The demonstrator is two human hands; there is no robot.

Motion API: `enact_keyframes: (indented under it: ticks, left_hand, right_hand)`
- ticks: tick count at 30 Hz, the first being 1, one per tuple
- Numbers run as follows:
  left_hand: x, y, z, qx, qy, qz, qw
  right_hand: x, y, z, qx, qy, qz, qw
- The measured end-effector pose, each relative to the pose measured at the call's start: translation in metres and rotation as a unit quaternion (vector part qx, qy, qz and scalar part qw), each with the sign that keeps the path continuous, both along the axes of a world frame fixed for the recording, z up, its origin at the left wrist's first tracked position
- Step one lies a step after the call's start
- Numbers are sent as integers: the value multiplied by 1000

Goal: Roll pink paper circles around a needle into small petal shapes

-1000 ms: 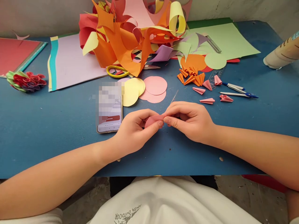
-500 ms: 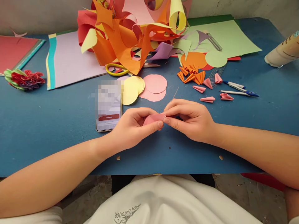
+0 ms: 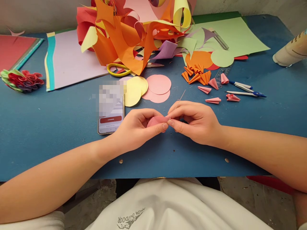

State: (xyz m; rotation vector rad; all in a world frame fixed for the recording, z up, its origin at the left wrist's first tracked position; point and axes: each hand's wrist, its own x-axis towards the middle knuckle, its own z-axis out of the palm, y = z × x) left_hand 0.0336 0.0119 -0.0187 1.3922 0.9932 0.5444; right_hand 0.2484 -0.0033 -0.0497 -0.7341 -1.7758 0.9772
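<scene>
My left hand (image 3: pixel 141 129) is closed around a piece of pink paper (image 3: pixel 157 120), thumb in front, the rest of the sheet hidden by the fingers. My right hand (image 3: pixel 195 123) pinches a thin straight stick (image 3: pixel 181 96), whose upper end pokes out above the knuckles. Its thumb and fingertips meet the paper's right edge, where the paper seems to curl around the stick's lower end. Just beyond the hands lie flat pink paper circles (image 3: pixel 158 84) and yellow paper circles (image 3: pixel 132 92). Rolled pink paper cones (image 3: pixel 213 100) rest to the right, near several orange paper cones (image 3: pixel 200 78).
A phone (image 3: pixel 107 128) lies by my left wrist. Yellow-handled scissors (image 3: pixel 117 74) sit under a heap of paper scraps (image 3: pixel 120 38). At the right are a compass (image 3: pixel 257 94) and a cup (image 3: pixel 285 57); a bunch of paper roses (image 3: pixel 24 80) is far left.
Both hands stay almost in place with the pink paper. The stick's visible upper end has shifted slightly right and leans a little more. The whole view has moved slightly.
</scene>
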Motion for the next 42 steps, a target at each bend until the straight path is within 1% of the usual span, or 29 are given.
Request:
enact_keyframes:
  ticks: [7, 11, 15, 20, 26, 31, 34, 38, 42]
  left_hand:
    - [2, -1, 0, 18, 30, 1, 999]
    - [3, -5, 0, 69, 63, 15, 995]
    - [4, -10, -5, 133, 87, 33, 987]
    - [3, -12, -6, 154, 81, 35, 984]
    - [6, -14, -4, 187, 83, 36, 978]
    - [8, -16, -4, 220, 93, 42, 970]
    - [8, -15, -5, 204, 87, 48, 974]
    - [7, -14, -5, 182, 68, 35, 980]
    - [6, -14, -4, 168, 74, 24, 983]
  right_hand:
    - [0, 1, 0, -53, 20, 13, 998]
    - [-2, 1, -1, -92, 45, 12, 995]
    - [-4, 3, 1, -132, 61, 15, 989]
    - [-4, 4, 3, -177, 66, 18, 982]
    - [-5, 5, 4, -175, 74, 21, 982]
    - [-6, 4, 3, -176, 74, 19, 981]
    - [-6, 5, 1, -140, 63, 21, 988]
    - [-5, 4, -1, -79, 31, -3, 996]
    - [-4, 3, -1, -48, 11, -11, 999]
